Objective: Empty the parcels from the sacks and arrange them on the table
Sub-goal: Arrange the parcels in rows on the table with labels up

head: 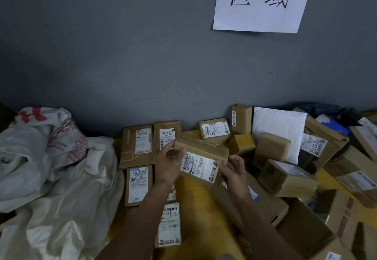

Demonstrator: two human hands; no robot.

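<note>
The big crumpled white sack with red print (pixel 51 168) lies on your left, cut off by the edge. Flat brown boxes (pixel 136 147) lie in rows on the yellow table (pixel 195 202), and your left arm hides part of one. You hold a small brown cardboard parcel with a white label (pixel 201 157) up between both hands. Your left hand (pixel 168 163) curls round its left end. Your right hand (pixel 234 172) pinches its right corner. The label's small print is too blurry to read.
</note>
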